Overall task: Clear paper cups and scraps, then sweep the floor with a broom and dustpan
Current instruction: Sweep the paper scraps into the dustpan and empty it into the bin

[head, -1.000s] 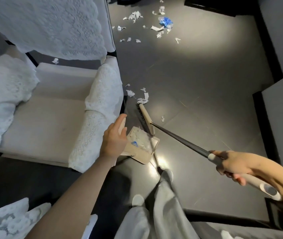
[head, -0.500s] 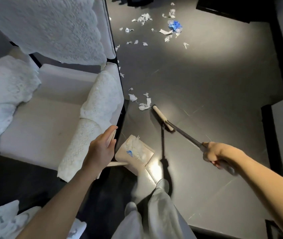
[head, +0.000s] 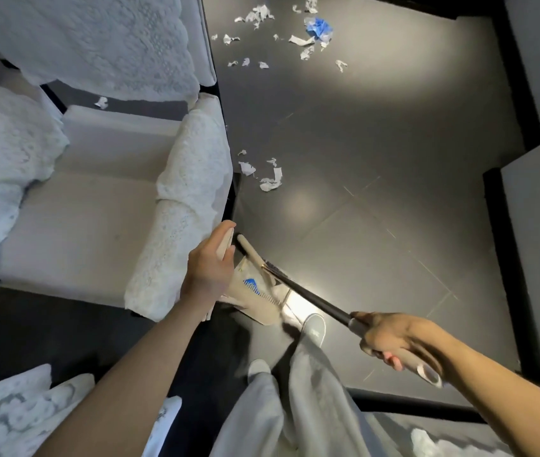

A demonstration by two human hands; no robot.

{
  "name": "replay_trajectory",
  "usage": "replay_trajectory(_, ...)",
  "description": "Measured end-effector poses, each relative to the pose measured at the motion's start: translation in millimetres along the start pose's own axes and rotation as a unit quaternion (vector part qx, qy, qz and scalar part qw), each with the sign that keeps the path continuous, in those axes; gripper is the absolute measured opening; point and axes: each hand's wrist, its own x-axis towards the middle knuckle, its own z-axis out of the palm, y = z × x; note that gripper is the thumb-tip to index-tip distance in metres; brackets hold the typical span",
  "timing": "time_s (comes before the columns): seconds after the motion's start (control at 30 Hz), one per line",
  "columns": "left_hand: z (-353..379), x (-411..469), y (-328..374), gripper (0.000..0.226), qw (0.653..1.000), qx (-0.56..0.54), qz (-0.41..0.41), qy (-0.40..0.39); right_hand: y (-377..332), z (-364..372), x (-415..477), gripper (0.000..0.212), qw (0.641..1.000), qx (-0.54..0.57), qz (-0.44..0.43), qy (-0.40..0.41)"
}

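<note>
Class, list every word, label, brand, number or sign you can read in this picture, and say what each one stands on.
No text can be read anywhere in this view.
In the dustpan: a blue patch, with no letters legible.
On the blue scrap on the floor: any print is too blurred to read.
On the shoe: a faint mark, too blurred to read.
On the broom: no label shows on its handle.

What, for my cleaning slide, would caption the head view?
Left hand holds the dustpan, right hand grips the broom reaching it; paper scraps litter the floor beyond.
</note>
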Motion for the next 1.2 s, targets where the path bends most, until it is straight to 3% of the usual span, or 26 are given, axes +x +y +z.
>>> replay_trajectory(0.13, -4, -7, -2, 0.041, 1.0, -0.01, 0.003, 0.007, -1, 11, -23, 0.027, 0.999, 0.051, -0.008, -0.014)
replay_trajectory(0.27, 4, -14, 10, 0.04, 0.999, -0.03, 0.032, 0.027, 6, -2, -42, 0.04, 0.996, 0.088, -0.018, 0.018)
replay_trajectory(0.47, 17, 30, 51, 0.039, 0.996, -0.051, 0.033, 0.066, 7, -64, -61, 0.034, 0.986, 0.144, -0.058, 0.064)
replay_trajectory(0.9, 54, 214, 192, 0.039, 0.981, -0.115, 0.065, 0.145, -36, -274, -125, 0.027, 0.946, 0.227, -0.2, 0.116)
replay_trajectory(1.2, 73, 425, 281, 0.041, 0.973, -0.102, 0.113, 0.176, -177, -447, -101, 0.02, 0.89, 0.289, -0.287, 0.207)
